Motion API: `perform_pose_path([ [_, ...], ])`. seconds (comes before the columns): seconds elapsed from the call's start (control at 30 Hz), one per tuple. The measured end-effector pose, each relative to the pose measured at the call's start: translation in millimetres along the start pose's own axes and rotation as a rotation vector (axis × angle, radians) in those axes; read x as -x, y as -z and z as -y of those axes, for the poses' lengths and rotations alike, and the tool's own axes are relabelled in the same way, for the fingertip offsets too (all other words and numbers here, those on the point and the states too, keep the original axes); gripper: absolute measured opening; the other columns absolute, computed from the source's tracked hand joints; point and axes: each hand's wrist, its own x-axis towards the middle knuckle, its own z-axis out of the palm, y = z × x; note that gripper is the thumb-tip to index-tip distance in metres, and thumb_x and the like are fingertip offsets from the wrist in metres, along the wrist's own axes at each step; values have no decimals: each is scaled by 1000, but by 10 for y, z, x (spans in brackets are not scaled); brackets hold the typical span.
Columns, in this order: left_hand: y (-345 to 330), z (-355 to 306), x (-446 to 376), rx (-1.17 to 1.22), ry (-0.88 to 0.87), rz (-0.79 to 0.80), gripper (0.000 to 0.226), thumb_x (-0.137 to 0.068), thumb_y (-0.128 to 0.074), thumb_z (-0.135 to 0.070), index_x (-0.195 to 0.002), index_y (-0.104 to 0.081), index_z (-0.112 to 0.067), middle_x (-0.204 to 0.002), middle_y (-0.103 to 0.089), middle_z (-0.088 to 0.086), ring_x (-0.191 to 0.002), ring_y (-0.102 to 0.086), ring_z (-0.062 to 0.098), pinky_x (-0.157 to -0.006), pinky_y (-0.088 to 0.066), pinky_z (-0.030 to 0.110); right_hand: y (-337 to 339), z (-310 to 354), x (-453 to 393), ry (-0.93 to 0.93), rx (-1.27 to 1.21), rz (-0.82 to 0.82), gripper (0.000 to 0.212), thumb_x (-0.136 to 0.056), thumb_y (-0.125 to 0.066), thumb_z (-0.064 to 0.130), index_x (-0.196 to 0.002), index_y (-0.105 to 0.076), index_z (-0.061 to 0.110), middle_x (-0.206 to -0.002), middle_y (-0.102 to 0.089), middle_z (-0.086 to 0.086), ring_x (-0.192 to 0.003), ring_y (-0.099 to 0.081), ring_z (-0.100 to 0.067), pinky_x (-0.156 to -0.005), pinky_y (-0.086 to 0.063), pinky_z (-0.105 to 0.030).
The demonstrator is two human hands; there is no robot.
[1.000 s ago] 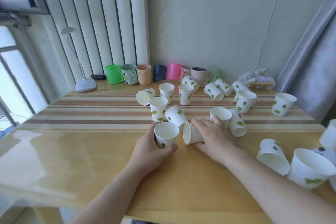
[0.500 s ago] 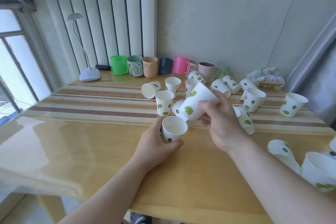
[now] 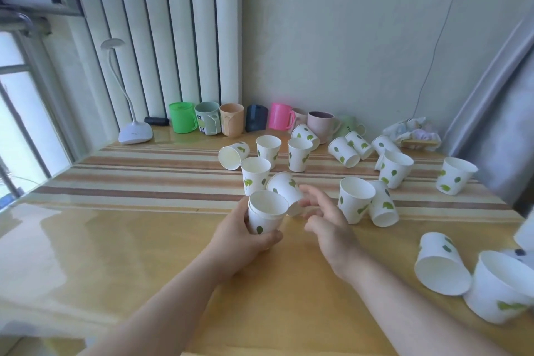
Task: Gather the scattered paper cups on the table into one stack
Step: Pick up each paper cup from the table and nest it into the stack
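Down at six o'clock, two bare forearms over the glossy table [image 3: 121, 243]. Left hand [image 3: 239, 237] wrapped around a short stack of cups [image 3: 266, 212], two rims showing one inside the other, mouth up, base hidden in the palm. Right hand [image 3: 326, 220] loose and empty just at three o'clock of that stack, fingers [image 3: 310, 192] spread, tips touching or almost touching a tipped cup [image 3: 286, 189] lying on its side behind the stack. Off at four o'clock, near the table's edge, a fallen cup [image 3: 439, 263] with its mouth toward the camera, and beside it a big upright cup [image 3: 502, 286]. Past the right hand at one o'clock, an upright cup [image 3: 354, 199] with another cup [image 3: 383, 204] leaning against it. At twelve o'clock of the stack, a standing cup [image 3: 255, 175] touching the tipped one. Farther on, over the striped part of the table, a scatter of cups [image 3: 297, 153], some upright, some on their sides; one lone cup [image 3: 455, 175] well off at two o'clock. Farthest back along the wall, a row of coloured mugs [image 3: 231, 118], a white desk lamp [image 3: 134, 131] at eleven o'clock, crumpled wrappers [image 3: 410, 133] at one o'clock.
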Motion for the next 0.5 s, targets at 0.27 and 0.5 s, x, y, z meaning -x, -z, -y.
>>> perform_pose_path([
  [0.27, 391, 98, -96, -63, -17, -126, 68, -66, -92, -51, -127, -62, -53, -107, -78, -24, -97, -71, -1, -85, -58, 30, -157, -23, -693, -113, 542, -183, 79, -85, -62, 56, -157, -35, 41, -146, -45, -3, -138, -42, -30, -91, -44, -40],
  [0.5, 364, 184, -54, -118, -94, -214, 62, -69, -89, -53, -119, -56, -68, -108, -71, -37, -98, -66, -10, -74, -47, 15, -344, -79, -831, -143, 531, -112, 87, -83, -69, 48, -161, -31, 40, -153, -54, 2, -136, -51, -30, -102, -50, -46],
])
